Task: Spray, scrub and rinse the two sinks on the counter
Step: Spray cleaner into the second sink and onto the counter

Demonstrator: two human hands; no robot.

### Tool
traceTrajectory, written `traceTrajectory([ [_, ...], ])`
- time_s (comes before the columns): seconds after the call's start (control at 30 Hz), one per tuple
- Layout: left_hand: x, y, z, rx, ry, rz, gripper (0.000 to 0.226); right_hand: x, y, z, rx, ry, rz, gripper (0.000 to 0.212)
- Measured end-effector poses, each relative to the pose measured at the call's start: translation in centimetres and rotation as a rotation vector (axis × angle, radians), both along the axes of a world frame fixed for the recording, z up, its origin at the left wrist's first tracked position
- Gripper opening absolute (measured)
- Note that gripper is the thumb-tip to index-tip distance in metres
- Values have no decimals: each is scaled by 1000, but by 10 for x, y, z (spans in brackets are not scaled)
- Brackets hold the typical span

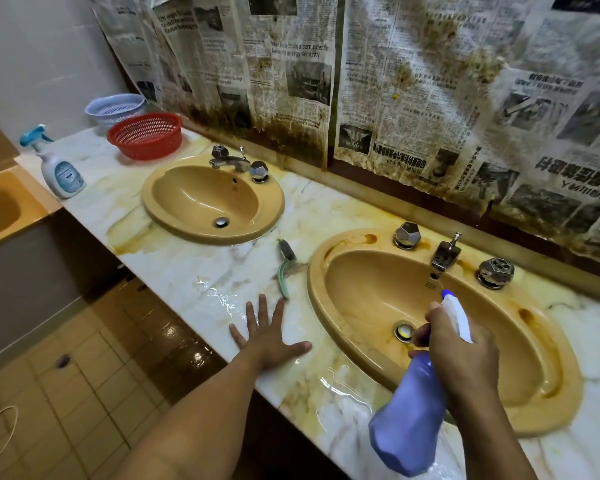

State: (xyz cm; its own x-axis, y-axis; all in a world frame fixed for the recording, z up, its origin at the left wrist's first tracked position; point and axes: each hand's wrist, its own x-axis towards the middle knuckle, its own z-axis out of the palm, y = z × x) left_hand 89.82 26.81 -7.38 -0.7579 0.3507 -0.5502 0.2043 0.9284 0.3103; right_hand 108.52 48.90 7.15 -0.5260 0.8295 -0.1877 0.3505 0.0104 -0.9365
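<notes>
Spraying stage: right hand (461,355) grips purple plastic spray bottle (406,420) over tan oval sink (361,296) at four o'clock; left hand (269,341), fingers spread, presses marble counter (194,268); scrubbing apparently ahead.

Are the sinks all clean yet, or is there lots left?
Not yet. Maybe done: the far sink looks shiny, the counter wet. In hand: the right hand aims the spray bottle into the stained near sink; the left hand rests flat on the counter. Left: scrubbing with the brush, lying untouched between the sinks, then rinsing.

Left hand (267,336) flat, fingers (263,308) spread, arm outstretched; right hand (461,355) in a grip round the spray bottle (406,420)
</notes>
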Motion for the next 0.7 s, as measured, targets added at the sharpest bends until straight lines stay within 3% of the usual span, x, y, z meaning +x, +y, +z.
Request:
traceTrajectory([
  [0.3,0,0,4,-1,-25,-5,126,-2,-3,1,-62,63,-33,28],
  [0.7,-2,1,3,-11,-29,-18,125,-2,-8,-13,-68,-129,-176,35],
])
